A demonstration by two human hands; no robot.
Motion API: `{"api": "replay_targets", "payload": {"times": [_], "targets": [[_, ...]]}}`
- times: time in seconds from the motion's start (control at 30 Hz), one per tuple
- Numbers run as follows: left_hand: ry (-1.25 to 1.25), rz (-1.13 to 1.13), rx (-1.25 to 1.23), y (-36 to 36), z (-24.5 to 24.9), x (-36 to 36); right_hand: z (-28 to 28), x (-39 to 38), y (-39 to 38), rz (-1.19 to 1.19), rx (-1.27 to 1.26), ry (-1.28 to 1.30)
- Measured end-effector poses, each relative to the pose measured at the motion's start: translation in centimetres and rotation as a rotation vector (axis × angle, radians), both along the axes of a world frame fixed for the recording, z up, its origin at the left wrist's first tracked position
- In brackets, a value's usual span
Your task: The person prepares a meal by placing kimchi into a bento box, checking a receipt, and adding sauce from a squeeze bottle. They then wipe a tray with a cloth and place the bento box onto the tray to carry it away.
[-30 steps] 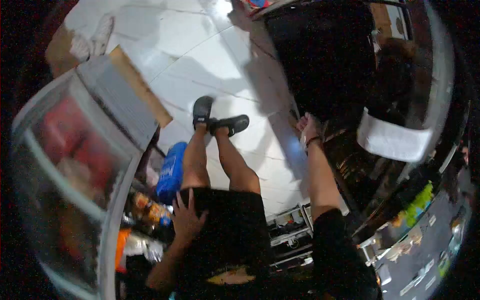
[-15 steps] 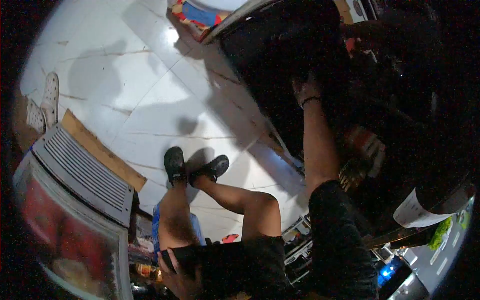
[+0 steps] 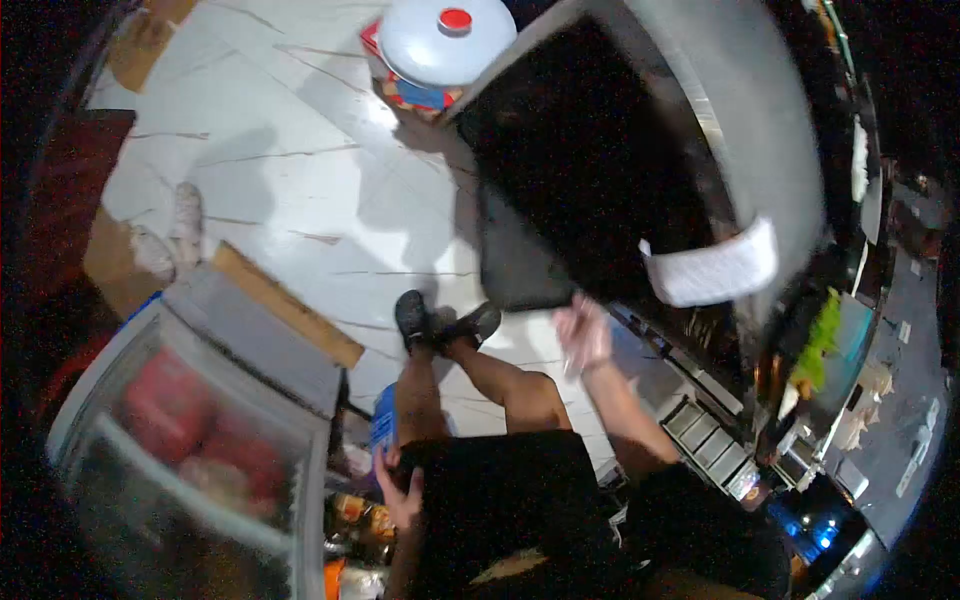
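Note:
My right hand (image 3: 585, 338) is at the lower corner of a dark panel with a rounded edge (image 3: 525, 265), which looks like a door or lid. Motion smears its fingers, and I cannot make out whether it grips the panel. My left hand (image 3: 403, 497) rests by my thigh on the black shorts (image 3: 500, 480), fingers apart and nothing in them. Beyond the panel is a dark opening (image 3: 600, 150), its inside hidden in shadow. A curled sheet of white paper (image 3: 715, 268) hangs on the light frame to the right.
A glass-topped freezer (image 3: 190, 430) with red contents stands left of my legs. Pale clogs (image 3: 186, 225) lie on the white tiled floor (image 3: 310, 200). A white round lid with a red knob (image 3: 447, 40) is at the top. Metal trays (image 3: 705, 440) are at the right.
My right hand has come back from inside the dark space to the panel's lower corner. My view has shifted, showing more of the lid, frame and right side. My left hand stays by my thigh.

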State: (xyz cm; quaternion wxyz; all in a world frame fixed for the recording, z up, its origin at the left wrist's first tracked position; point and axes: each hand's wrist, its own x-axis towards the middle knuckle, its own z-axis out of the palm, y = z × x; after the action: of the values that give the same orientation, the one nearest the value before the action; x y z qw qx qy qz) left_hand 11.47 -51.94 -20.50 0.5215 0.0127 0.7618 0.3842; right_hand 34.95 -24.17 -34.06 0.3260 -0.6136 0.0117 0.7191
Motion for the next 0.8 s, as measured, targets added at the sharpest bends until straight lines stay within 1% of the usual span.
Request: {"api": "replay_targets", "payload": {"times": [0.03, 0.07, 0.1, 0.13, 0.17, 0.2, 0.23, 0.27, 0.3, 0.33, 0.37, 0.4, 0.43, 0.47, 0.5, 0.57, 0.6, 0.63, 0.7, 0.77, 0.8], "targets": [[-0.110, 0.215, 0.088, -0.1, 1.3, -0.4, 7.7, -5.1, -2.8, -0.012, -0.133, -0.169], [-0.312, 0.510, 0.135, 2.1, 4.1, -1.8, 12.4, -7.5, -6.1, 0.024, -0.203, -0.153], [-0.280, 0.492, 0.159, 2.4, 6.8, -3.3, 12.4, -5.0, -11.2, 0.344, -0.086, -0.142], [-0.247, 0.547, 0.168, 2.7, 10.4, -2.9, 16.4, -5.0, -12.6, 0.331, -0.036, -0.095], [-0.241, 0.603, 0.171, 3.6, 12.3, -4.0, 19.8, -6.9, -13.3, 0.336, -0.090, 0.087], [0.062, 0.382, -0.106, 5.6, 16.1, -5.3, 23.5, -8.8, -13.8, 0.346, -0.148, 0.264], [0.062, 0.433, 0.034, 4.1, 18.4, -5.7, 26.6, -10.2, -14.7, 0.355, -0.211, 0.446], [0.139, 0.502, 0.008, 3.0, 21.5, -5.8, 28.3, -11.6, -14.4, 0.480, -0.250, 0.418], [0.279, 0.501, 0.043, 0.7, 22.6, -5.7, 29.8, -12.8, -13.8, 0.604, -0.284, 0.385], [0.402, 0.523, -0.125, -0.7, 24.1, -6.1, 30.7, -13.6, -14.7, 0.623, -0.208, 0.353], [0.380, 0.608, 0.096, 1.6, 29.8, -5.0, 32.8, -12.4, -12.3, 0.883, -0.098, 0.722], [0.480, 0.639, -0.171, 3.5, 33.5, -6.0, 34.6, -13.0, -11.1, 1.041, -0.018, 0.692], [0.399, 0.645, 0.305, -2.3, 30.5, -9.3, 36.1, -13.6, -10.3, 1.194, 0.055, 0.655], [0.383, 0.635, 0.354, -1.8, 32.2, -11.0, 35.8, -13.3, -9.4, 1.258, 0.175, 0.669], [0.382, 0.662, 0.341, -1.9, 32.3, -13.5, 36.9, -13.0, -7.6, 1.238, 0.209, 0.614], [0.332, 0.561, 0.590, 1.1, 33.0, -16.8, 35.9, -12.1, -4.4, 1.030, 0.187, 0.517], [0.253, 0.511, 0.641, 2.8, 32.8, -18.6, 35.4, -11.2, -2.6, 0.910, 0.222, 0.496], [0.242, 0.480, 0.662, 4.5, 31.6, -20.5, 35.1, -10.1, -1.0, 0.789, 0.251, 0.473], [0.217, 0.280, 0.589, 8.5, 28.0, -24.5, 35.7, -8.3, 2.0, 0.691, 0.322, 0.308], [0.175, 0.151, 0.658, 14.1, 24.3, -26.7, 37.8, -7.9, 4.3, 0.666, 0.291, 0.027], [0.123, 0.066, 0.626, 17.0, 23.0, -27.5, 37.6, -7.5, 4.5, 0.572, 0.327, -0.004]]}}
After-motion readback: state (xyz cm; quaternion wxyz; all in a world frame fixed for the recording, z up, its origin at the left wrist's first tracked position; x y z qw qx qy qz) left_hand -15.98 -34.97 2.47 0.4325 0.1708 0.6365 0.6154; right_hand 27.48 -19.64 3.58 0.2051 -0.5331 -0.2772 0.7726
